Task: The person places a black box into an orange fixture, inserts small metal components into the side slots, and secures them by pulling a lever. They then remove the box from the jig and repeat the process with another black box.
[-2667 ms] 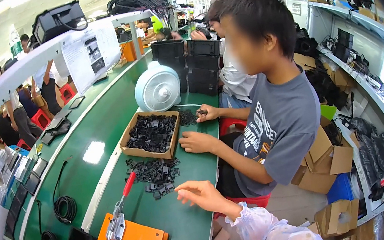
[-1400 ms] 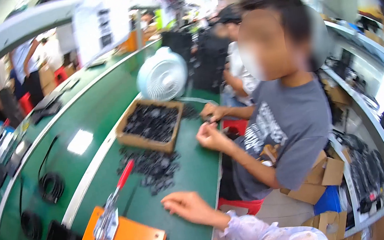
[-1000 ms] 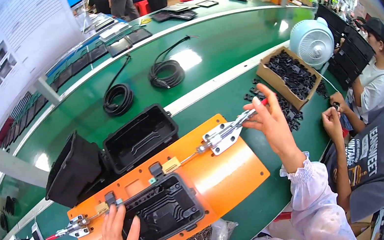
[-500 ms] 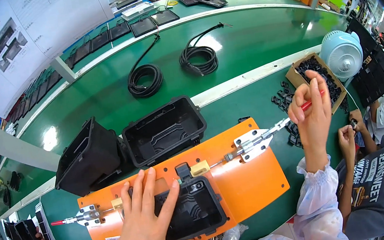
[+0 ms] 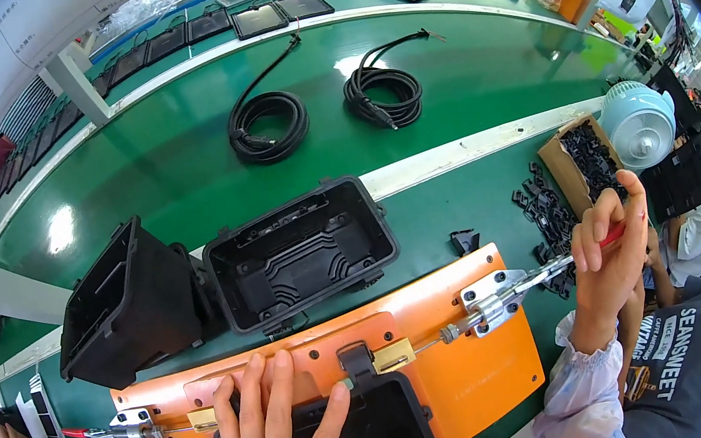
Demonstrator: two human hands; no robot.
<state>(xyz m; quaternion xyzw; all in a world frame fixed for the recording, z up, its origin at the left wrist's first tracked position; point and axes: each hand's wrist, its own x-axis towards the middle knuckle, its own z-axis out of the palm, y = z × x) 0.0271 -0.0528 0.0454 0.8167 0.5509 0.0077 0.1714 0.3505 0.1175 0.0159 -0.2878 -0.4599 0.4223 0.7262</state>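
You face a long green table (image 5: pixel 179 163) with a white strip (image 5: pixel 484 140) along it. Bright light glares at its left. A white post (image 5: pixel 81 82) stands upper left.

Landmark: jig plate (image 5: pixel 481 363) on worktop (image 5: pixel 179 163). Two open cases (image 5: pixel 301 253) behind it; cable coils (image 5: pixel 269 127) farther behind; parts box (image 5: pixel 582 162) and fan (image 5: pixel 640 121) right-behind.

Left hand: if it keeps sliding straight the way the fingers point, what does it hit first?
The left hand lies flat on the black housing in the orange fixture, fingers pointing up and away. Straight on, it would probably first meet the fixture's black centre clamp block, then the open black tray.
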